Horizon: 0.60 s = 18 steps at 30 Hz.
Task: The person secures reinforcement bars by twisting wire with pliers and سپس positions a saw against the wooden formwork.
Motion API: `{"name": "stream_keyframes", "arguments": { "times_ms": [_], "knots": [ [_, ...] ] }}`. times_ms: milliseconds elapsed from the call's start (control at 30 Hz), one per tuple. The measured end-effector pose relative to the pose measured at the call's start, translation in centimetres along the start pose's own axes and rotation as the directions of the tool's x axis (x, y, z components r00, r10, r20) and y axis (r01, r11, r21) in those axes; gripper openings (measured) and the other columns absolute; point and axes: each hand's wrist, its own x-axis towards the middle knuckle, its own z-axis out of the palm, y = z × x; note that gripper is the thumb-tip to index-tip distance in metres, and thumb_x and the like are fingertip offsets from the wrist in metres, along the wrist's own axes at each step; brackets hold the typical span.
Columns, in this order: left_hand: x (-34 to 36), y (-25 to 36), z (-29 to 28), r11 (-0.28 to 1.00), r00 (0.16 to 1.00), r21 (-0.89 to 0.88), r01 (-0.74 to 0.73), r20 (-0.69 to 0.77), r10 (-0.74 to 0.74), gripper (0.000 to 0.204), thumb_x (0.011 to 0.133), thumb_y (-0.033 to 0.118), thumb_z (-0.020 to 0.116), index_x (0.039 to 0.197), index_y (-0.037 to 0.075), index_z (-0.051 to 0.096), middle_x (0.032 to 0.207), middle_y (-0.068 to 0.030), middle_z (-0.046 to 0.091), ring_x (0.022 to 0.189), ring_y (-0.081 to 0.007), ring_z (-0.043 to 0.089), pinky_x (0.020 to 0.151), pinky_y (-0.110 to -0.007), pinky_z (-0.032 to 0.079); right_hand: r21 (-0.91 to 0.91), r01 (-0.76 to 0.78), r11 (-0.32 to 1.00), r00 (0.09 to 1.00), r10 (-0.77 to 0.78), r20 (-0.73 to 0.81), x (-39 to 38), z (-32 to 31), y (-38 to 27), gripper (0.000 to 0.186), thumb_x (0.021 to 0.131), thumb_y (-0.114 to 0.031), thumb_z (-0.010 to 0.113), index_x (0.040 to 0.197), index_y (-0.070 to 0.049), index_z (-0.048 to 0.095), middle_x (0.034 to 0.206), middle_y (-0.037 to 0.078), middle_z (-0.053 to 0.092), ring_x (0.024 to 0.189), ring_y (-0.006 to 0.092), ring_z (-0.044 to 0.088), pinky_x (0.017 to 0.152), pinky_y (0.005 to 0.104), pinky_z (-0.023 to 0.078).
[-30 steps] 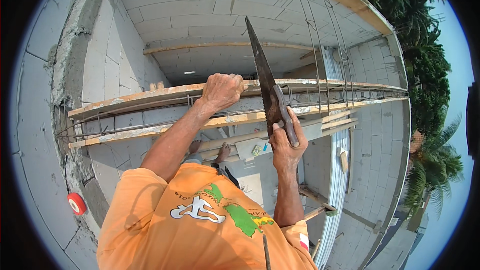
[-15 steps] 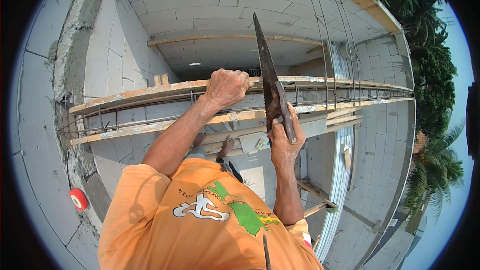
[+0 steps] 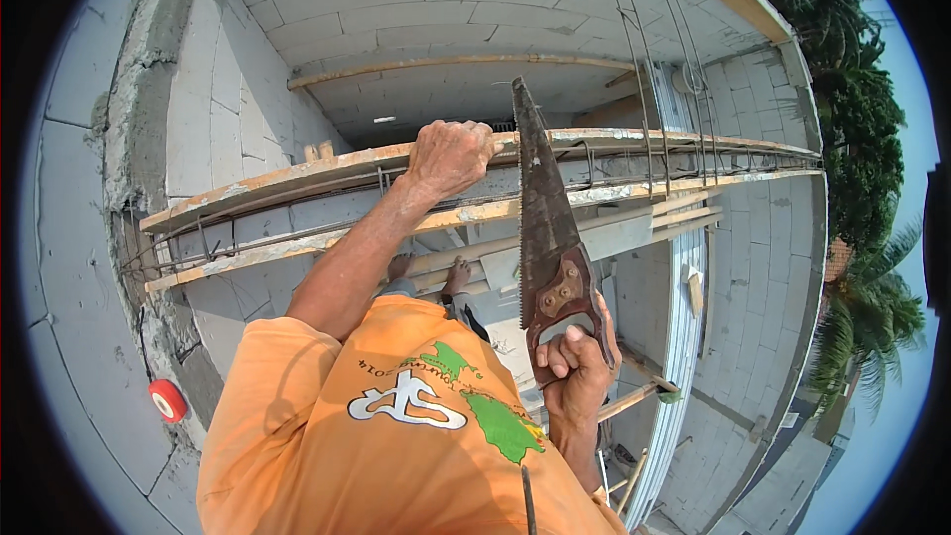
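Observation:
My right hand (image 3: 580, 367) is wrapped round the brown handle of a handsaw (image 3: 543, 198). The saw's dark, toothed blade points away from me and tilts a little to the left. Its tip is above the far wooden board (image 3: 386, 152) of a long trough-like form; I cannot tell whether the blade touches the wood. My left hand (image 3: 451, 157) is closed over the top edge of that far board, left of the blade, its fingertips hidden. Thin steel bars with stirrups (image 3: 297, 200) run between the far board and the near board (image 3: 287, 250).
Bare feet (image 3: 456, 275) are on poles below the form. Upright steel bars (image 3: 644, 69) rise at right, near a ribbed metal sheet (image 3: 684, 347). Grey block walls (image 3: 426, 0) surround the space. A red round object (image 3: 168, 400) lies at left on rough concrete.
My right hand has drawn the saw back toward me, and the blade now shows its broad side. My left hand stays on the far board.

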Motion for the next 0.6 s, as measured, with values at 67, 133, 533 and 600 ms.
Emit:
{"name": "stream_keyframes", "arguments": {
  "times_ms": [67, 133, 533, 600],
  "knots": [
    [0.1, -0.5, 0.7, 0.999, 0.998, -0.032, -0.024, -0.063, 0.022, 0.026, 0.091, 0.028, 0.064, 0.086, 0.003, 0.07, 0.073, -0.0143, 0.07, 0.063, -0.0292, 0.068, 0.059, -0.041, 0.054, 0.161, -0.044, 0.986, 0.998, 0.05, -0.038, 0.2, 0.6, -1.2, 0.058, 0.083, -0.001, 0.053, 0.14, 0.001, 0.044, 0.057, -0.006, 0.032, 0.044, 0.0068, 0.036, 0.048, 0.0283, 0.042],
    [0.0, -0.7, 0.6, 0.997, 0.992, -0.065, -0.049, -0.122, 0.041, 0.024, 0.089, 0.025, 0.065, 0.08, 0.002, 0.069, 0.069, -0.0154, 0.068, 0.06, -0.0297, 0.068, 0.057, -0.042, 0.054, 0.124, -0.04, 0.991, 0.998, 0.045, -0.033, 0.2, 1.3, -2.2, 0.055, 0.084, -0.002, 0.053, 0.138, 0.0, 0.046, 0.057, -0.006, 0.032, 0.044, 0.0068, 0.037, 0.047, 0.0284, 0.041],
    [0.6, 1.2, -0.5, 0.99, 0.983, -0.018, -0.141, -0.122, 0.137, 0.032, 0.092, 0.032, 0.064, 0.109, 0.006, 0.071, 0.084, -0.0148, 0.073, 0.074, -0.0292, 0.07, 0.067, -0.043, 0.054, -0.256, 0.534, 0.806, 0.82, -0.568, -0.077, -0.9, -2.1, -1.2, 0.062, 0.085, -0.002, 0.058, 0.143, 0.006, 0.039, 0.058, -0.001, 0.041, 0.044, 0.0066, 0.033, 0.047, 0.027, 0.042],
    [1.2, 1.4, 0.2, 0.985, 0.977, -0.009, -0.173, -0.132, 0.17, 0.03, 0.092, 0.031, 0.063, 0.106, 0.006, 0.072, 0.083, -0.0142, 0.073, 0.074, -0.0301, 0.07, 0.069, -0.043, 0.055, -0.178, 0.471, 0.864, 0.866, -0.491, -0.092, 0.0, -3.3, -0.5, 0.061, 0.084, -0.002, 0.059, 0.142, 0.006, 0.041, 0.057, -0.001, 0.041, 0.044, 0.0069, 0.033, 0.047, 0.0269, 0.042]
  ]
}}
